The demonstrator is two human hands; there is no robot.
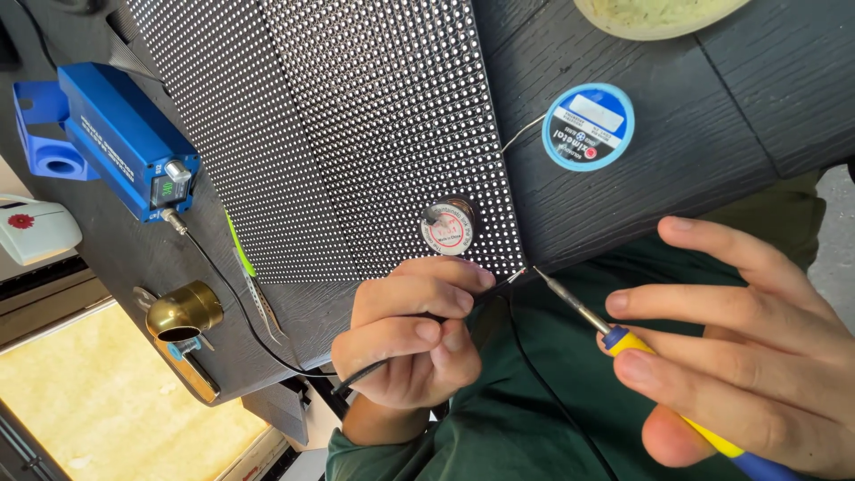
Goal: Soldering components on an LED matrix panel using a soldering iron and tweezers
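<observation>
At the table's edge, my left hand [410, 334] pinches a black wire [392, 361] while my right hand [757, 347] grips a soldering iron [623, 340], tip touching the wire's bare end beside the LED panel [356, 134].

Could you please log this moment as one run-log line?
left hand: pinches black wire | right hand: holds soldering iron | iron tip at wire end | behind: LED panel, solder spool

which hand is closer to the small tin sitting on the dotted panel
Left. The left hand, pinching a black wire, sits just below the small round tin; the right hand is farther off to its lower right.
</observation>
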